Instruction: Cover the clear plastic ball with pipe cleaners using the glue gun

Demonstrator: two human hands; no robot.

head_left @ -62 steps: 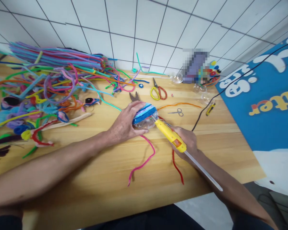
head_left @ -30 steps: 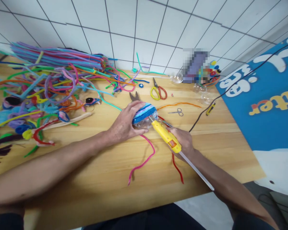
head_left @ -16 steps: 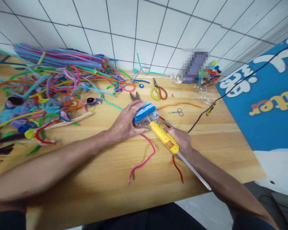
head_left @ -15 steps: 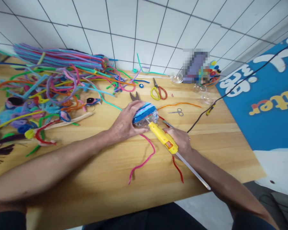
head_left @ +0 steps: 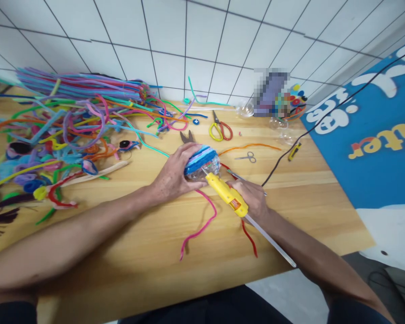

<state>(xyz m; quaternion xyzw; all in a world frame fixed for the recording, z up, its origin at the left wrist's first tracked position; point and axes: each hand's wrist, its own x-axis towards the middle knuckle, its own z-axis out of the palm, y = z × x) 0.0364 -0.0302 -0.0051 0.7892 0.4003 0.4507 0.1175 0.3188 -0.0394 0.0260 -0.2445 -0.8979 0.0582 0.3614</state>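
Note:
My left hand (head_left: 173, 173) is wrapped round the left side of a clear ball (head_left: 202, 161) partly covered in blue and light-blue pipe cleaners. In my right hand (head_left: 251, 196) is a yellow glue gun (head_left: 225, 189), its nozzle at the ball's lower side and a long glue stick sticking out of its back. A thin metal tool (head_left: 238, 175) also shows at my right hand. Below the ball a pink pipe cleaner (head_left: 212, 221) lies curved on the wood, and a red one (head_left: 249, 238) runs down past my right hand.
Pliers (head_left: 186, 137), yellow-and-red scissors (head_left: 220, 129) and small scissors (head_left: 247, 157) lie beyond the ball. Tangled pipe cleaners (head_left: 67, 130) cover the table's left side. A black cable (head_left: 280, 158) runs to the right, near a yellow cutter (head_left: 294, 152). Clear balls (head_left: 245, 109) stand by the wall.
The view has shifted slightly. Both hands keep their hold, and the glue gun's nozzle stays at the ball's lower side.

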